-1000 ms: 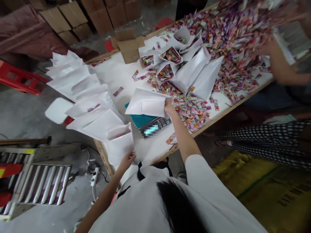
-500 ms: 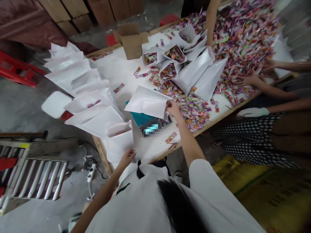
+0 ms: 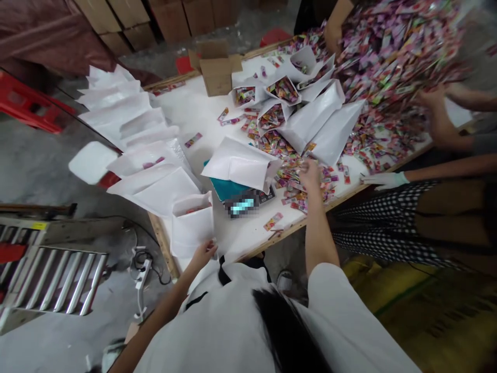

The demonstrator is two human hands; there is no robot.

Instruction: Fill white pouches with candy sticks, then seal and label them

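Note:
My right hand [image 3: 310, 176] is over the loose pile of small colourful packets [image 3: 293, 178], its fingers bent and closed at the tips; what they hold, if anything, is too small to make out. To its left, a white padded envelope [image 3: 248, 163] lies tilted on a teal-topped digital scale [image 3: 227, 189], its mouth facing right. The scale's display is lit but blurred out. My left hand [image 3: 205, 252] rests at the table's near edge, fingers loosely bent and apart, beside the bottom of an upright white envelope [image 3: 192, 228] with packets showing in its mouth.
More white envelopes [image 3: 132, 122] stand in a row along the left side. Several filled envelopes [image 3: 310, 116] stand at the back, near a cardboard box [image 3: 217, 77]. A large packet heap [image 3: 396, 62] covers the right, with a co-worker's hands [image 3: 438, 111] in it. A gloved hand [image 3: 384, 180] is at the right edge.
My right hand has let go of the envelope on the scale and moved right to the packet pile. My left hand stays put. The co-worker's hands on the right have shifted in the heap.

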